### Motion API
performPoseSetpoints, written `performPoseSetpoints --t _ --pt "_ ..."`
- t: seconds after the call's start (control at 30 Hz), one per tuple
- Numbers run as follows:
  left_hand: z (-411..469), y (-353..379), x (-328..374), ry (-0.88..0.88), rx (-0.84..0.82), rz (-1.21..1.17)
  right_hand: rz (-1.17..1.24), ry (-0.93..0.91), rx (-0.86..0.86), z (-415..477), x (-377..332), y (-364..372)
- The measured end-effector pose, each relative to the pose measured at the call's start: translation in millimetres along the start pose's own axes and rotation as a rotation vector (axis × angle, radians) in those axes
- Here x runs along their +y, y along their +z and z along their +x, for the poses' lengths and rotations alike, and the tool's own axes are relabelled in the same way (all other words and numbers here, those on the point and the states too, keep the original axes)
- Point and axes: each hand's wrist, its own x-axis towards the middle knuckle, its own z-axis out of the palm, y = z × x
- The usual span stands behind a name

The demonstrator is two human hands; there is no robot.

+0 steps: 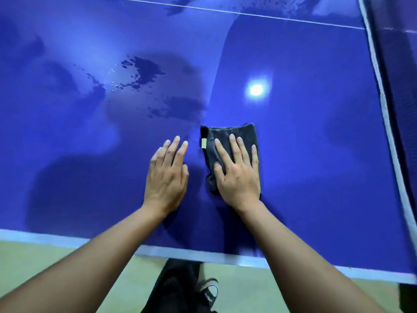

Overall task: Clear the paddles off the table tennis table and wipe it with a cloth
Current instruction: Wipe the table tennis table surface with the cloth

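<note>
Dark grey cloth (228,134), folded into a small pad with a pale tag (203,143) at its left edge, lies on the blue table (316,154) near the person's side, pinned under the right hand (237,170). That hand's fingers are straight and slightly spread, pressing flat instead of curling round the fabric. The left hand (167,175) rests just beside the cloth on bare tabletop, its fingers straight and close together, holding nothing. No paddles show in this part of the table, so wiping looks like the step in hand. Because the cloth is only pressed, not gripped, a fast stroke could let it bunch up or slide out from under the palm, leaving skin rubbing the surface. Farther out and to the left sit dark wet patches (144,73) with scattered droplets. A small folded pad may soak through there and smear the water into streaks. The left palm, planted on the top, could leave prints on wiped ground, or slip if it lands on a damp area. At the right runs the net (397,86), and a wide sweep that way might snag the cloth on its white band.
</note>
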Motion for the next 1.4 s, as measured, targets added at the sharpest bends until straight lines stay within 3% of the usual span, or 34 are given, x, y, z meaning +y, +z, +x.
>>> performPoseSetpoints --t 0.27,0.4,0.6,0.87,1.4 --pt "-180 -1 2 -0.069 -0.085 -0.002 0.036 -0.012 -0.010 -159 -41 5" --pt "-190 -8 3 -0.081 -0.089 -0.013 0.020 -0.001 -0.020 -193 -53 7" --pt "-167 -17 3 -0.130 -0.028 -0.011 -0.018 0.026 -0.003 -165 -57 12" --pt "-102 -11 -2 -0.132 0.024 -0.049 -0.019 0.059 0.029 -26 -49 16" --pt "135 8 3 0.034 0.157 -0.091 -0.048 0.110 0.003 289 5 5"
